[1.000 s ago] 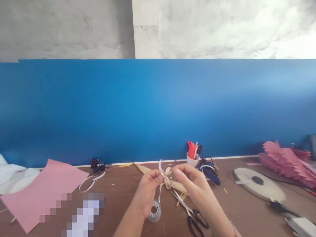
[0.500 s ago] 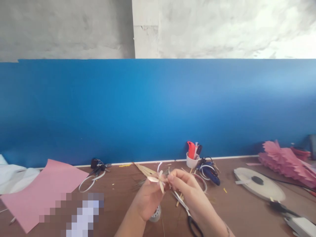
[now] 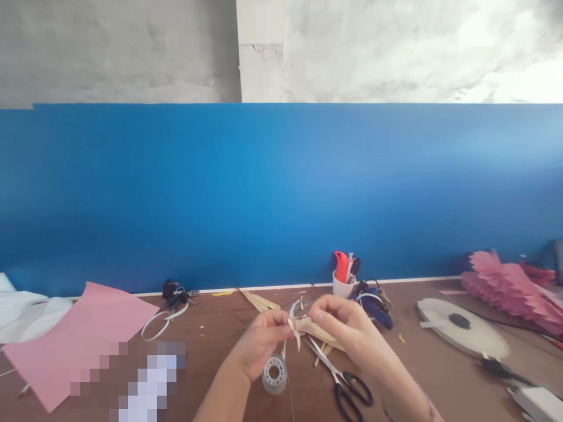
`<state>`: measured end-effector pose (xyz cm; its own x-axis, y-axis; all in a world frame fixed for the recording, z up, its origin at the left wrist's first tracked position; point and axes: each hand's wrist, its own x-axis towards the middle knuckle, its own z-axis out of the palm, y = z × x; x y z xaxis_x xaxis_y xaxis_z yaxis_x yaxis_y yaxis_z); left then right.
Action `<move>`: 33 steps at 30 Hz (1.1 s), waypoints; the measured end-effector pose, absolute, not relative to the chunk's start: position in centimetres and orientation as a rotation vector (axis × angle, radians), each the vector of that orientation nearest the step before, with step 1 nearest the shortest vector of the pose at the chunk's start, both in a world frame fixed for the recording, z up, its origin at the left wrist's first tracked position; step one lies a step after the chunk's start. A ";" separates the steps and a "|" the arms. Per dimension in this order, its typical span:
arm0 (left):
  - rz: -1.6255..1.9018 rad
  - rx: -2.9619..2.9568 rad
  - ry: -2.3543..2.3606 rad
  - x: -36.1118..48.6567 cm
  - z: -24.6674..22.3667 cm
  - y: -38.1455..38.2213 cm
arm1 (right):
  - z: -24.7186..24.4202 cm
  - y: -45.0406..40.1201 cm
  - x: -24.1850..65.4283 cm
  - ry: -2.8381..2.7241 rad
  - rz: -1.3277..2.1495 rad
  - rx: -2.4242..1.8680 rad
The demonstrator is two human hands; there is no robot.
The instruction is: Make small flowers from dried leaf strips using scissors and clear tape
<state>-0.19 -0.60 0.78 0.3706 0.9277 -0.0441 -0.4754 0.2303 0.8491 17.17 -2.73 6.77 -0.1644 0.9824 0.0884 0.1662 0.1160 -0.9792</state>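
Between my two hands is a small flower-like piece of pale, dry leaf or husk strips (image 3: 295,333). My left hand (image 3: 257,347) pinches it from the left, thumb and forefinger closed at its edge. Just to its right, my right hand (image 3: 349,328) has its fingertips brought together; what lies between them is too small to make out. Longer pale strips (image 3: 326,336) show below the right fingers. Under the hands, scissors with black handles (image 3: 338,375) lie slightly spread on the table, beside a roll of clear tape (image 3: 274,375).
More dry strips (image 3: 259,300) lie behind the left hand. A white cup (image 3: 343,287) holds a red tool and pens against the blue partition (image 3: 264,193). Pink paper (image 3: 83,346) and keys (image 3: 178,298) are at left; a pale oval reel (image 3: 461,328) and pleated pink paper (image 3: 510,287) at right.
The strip piece has turned from facing me to sideways, its long strips now pointing right. My left hand has shifted, uncovering the tape roll; the right hand has moved slightly right, uncovering more of the scissors.
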 end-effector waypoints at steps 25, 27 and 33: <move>0.840 0.847 0.601 -0.3 0.4 -0.4 | 6.6 -3.0 17.1 -1.689 0.912 -1.226; 0.833 0.851 0.616 -0.4 0.2 -0.3 | 6.4 -3.4 16.8 -1.818 0.832 -1.250; 0.792 0.879 0.623 -0.5 -0.1 -0.2 | 5.9 -3.3 16.1 -1.831 0.951 -1.251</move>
